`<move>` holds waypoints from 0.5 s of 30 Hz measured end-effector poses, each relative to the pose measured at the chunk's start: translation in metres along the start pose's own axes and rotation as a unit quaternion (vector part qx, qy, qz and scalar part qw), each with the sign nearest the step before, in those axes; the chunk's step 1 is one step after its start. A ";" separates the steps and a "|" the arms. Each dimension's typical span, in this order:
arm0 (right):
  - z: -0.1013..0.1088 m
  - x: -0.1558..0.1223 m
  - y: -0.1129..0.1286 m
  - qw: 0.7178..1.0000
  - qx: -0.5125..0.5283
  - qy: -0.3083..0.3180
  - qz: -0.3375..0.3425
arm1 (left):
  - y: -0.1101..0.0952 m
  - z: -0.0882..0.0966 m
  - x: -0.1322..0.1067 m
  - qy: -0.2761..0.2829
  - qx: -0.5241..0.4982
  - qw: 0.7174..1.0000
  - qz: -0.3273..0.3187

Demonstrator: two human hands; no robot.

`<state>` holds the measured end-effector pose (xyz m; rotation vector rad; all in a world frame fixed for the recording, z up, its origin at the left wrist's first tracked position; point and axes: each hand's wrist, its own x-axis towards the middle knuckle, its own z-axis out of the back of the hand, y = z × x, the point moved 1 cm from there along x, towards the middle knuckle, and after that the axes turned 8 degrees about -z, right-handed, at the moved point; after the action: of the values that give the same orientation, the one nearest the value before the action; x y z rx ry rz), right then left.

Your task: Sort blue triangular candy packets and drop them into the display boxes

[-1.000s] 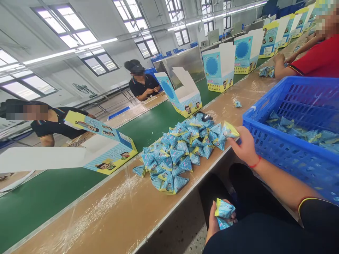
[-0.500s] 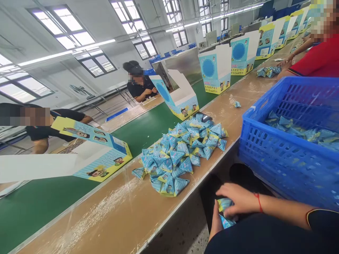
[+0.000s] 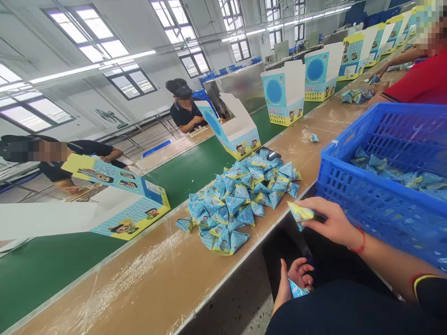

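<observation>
My right hand (image 3: 328,222), with a red string at the wrist, pinches a blue and yellow pyramid-shaped snack packet (image 3: 299,212) just off the table's near edge. Below it, close to my lap, my left hand (image 3: 287,284) is palm up with curled fingers round another blue packet (image 3: 297,289), partly hidden by my dark clothing. On the brown tabletop lies a heap of similar packets (image 3: 232,204). To the right stands a blue plastic crate (image 3: 370,204) with more packets inside it.
A green conveyor belt (image 3: 188,173) runs behind the table, carrying open printed cartons (image 3: 244,139). A dark phone-like object (image 3: 270,154) lies behind the heap, and one stray packet (image 3: 314,137) sits apart. Co-workers sit across the belt; another in red (image 3: 419,88) is at right.
My right hand has moved up and away from my left hand, carrying a packet toward the table edge. My left hand stays low with the other packet. The heap looks the same.
</observation>
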<state>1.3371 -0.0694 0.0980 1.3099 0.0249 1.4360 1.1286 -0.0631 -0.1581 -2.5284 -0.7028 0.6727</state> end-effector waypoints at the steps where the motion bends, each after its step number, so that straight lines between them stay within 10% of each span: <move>1: 0.004 0.005 0.004 1.000 0.003 -0.009 0.010 | 0.000 -0.001 0.000 -0.003 0.006 1.000 -0.003; 15: 0.003 0.012 -0.003 0.996 -0.036 -0.083 -0.026 | 0.002 -0.008 -0.023 -0.081 0.072 0.989 -0.103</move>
<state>1.3445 -0.0615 0.1053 1.3559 -0.1009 1.2705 1.1167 -0.0800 -0.1454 -2.2505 -0.9221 0.8290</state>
